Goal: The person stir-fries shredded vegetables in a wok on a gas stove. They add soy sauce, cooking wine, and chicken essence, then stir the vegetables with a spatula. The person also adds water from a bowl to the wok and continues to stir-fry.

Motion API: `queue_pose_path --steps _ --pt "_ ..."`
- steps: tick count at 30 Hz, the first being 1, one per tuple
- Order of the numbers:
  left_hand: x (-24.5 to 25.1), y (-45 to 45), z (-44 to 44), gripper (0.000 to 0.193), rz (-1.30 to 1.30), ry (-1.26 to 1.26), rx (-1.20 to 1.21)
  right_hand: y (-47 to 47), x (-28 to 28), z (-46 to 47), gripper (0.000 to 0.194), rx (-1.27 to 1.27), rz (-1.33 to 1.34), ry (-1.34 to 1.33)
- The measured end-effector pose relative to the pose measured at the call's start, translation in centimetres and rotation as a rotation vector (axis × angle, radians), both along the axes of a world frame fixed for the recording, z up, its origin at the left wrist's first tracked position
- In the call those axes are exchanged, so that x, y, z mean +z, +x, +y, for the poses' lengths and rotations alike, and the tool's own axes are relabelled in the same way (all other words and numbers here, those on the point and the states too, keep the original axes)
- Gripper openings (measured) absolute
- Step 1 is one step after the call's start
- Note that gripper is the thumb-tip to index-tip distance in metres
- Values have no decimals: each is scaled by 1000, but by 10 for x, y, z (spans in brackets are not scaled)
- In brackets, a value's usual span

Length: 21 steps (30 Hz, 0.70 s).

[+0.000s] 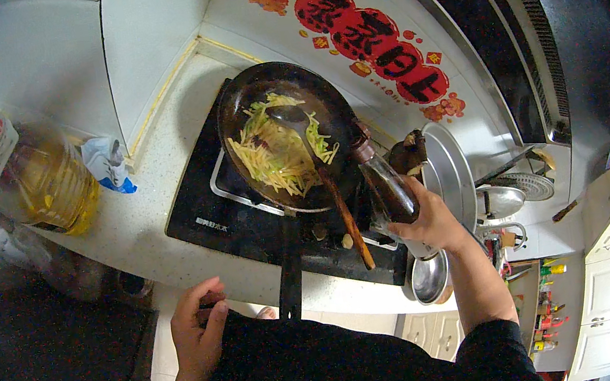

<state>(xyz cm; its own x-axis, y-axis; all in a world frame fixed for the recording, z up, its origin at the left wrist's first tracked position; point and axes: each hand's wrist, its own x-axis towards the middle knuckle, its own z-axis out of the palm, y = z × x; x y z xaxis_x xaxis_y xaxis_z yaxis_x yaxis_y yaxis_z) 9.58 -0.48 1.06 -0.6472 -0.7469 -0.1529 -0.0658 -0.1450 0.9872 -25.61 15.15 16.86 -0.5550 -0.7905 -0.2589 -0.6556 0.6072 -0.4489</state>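
My right hand (426, 219) is wrapped around a glass bottle (387, 183) of dark liquid. The bottle is tilted, its brown neck at the right rim of a black wok (325, 91). In the wok lie pale yellow and green shredded vegetables (276, 159) with a small dark patch. A ladle with a metal bowl and a wooden handle (345, 220) rests in them, its handle over the near rim. My left hand (200, 321) holds nothing, fingers bent and apart, left of the wok's black handle (291, 270). Whether liquid flows from the bottle cannot be told.
The wok sits on a black gas stove (206, 206). A large jug of yellow oil (45, 177) and a white-blue packet (106, 165) stand at the left. On the right are a metal bowl (431, 278), a large metal pan (451, 167) and lids (525, 185). A range hood (470, 26) hangs above.
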Motion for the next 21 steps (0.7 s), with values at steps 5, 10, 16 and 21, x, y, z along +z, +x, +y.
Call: queue_pose_path --steps 5,10,16,21 --pt "-6 1 -1 32 -1 18 3 -1 1 -3 82 -18 1 47" --pt "-8 1 -2 32 -13 21 -2 -7 -5 0 83 2 13 34" --pt "-9 0 -3 32 -23 47 2 -7 -5 -4 80 10 -63 -12" --pt "-11 -1 -3 33 -27 48 9 -13 -11 -2 80 37 -40 -24"
